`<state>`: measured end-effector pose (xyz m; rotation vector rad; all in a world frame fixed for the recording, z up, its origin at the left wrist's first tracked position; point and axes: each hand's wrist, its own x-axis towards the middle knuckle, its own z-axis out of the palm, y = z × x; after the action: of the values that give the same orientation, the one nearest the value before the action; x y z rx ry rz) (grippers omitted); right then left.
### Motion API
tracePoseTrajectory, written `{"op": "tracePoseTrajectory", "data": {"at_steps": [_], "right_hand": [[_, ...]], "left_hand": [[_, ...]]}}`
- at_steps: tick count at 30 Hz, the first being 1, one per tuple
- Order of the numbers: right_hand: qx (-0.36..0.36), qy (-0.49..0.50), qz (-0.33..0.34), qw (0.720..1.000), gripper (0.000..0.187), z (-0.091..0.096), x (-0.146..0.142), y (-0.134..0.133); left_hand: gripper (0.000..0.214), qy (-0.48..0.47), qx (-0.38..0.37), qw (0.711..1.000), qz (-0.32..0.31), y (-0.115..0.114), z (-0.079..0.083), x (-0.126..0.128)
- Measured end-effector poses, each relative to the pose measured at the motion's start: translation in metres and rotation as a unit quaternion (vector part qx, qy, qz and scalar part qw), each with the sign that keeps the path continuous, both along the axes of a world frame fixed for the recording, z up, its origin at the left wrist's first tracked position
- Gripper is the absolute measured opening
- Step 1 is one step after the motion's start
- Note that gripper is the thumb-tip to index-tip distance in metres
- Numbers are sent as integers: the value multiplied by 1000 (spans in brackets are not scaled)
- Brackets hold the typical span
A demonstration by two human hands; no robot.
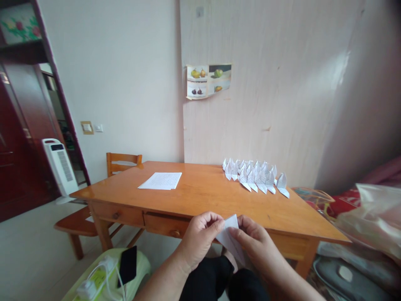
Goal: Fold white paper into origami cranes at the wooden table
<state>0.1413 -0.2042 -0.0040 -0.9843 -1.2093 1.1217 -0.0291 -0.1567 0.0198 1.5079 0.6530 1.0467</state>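
Your left hand [205, 234] is clamped on the upper left edge of a folded paper piece [230, 237], thumb against bent fingers. Your right hand [252, 238] grips the opposite edge, thumb flat on the paper's face and fingers behind it. The folded paper piece is suspended between both hands, above your lap and at the near edge of the tabletop [200, 192]; it is tilted, with a pointed upper corner, and its lower end extends down between your wrists.

On the tabletop, locate two groups of paper. To your left, a stack of lined paper sheets [161, 180] lies flat, well apart from your hands. To your right, near the far edge, a cluster of folded paper units [257, 175] stands in rows, points upward; the unit at the right end is set slightly apart.

Below the tabletop, to your left, note the wooden drawer [166, 224]. At lower left, a black smartphone [128, 265] rests on a pale green surface [142, 261] beside white charging cables [108, 276].
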Motion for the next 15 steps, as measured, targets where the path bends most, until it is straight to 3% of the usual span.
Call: {"op": "tracePoseTrajectory", "data": {"at_steps": [9, 15], "right_hand": [[-22, -47, 55, 997, 39, 4, -9, -8], [-62, -53, 46, 996, 48, -6, -9, -8]], "left_hand": [[29, -15, -23, 999, 42, 0, -6, 2], [35, -42, -69, 996, 46, -2, -8, 4]]}}
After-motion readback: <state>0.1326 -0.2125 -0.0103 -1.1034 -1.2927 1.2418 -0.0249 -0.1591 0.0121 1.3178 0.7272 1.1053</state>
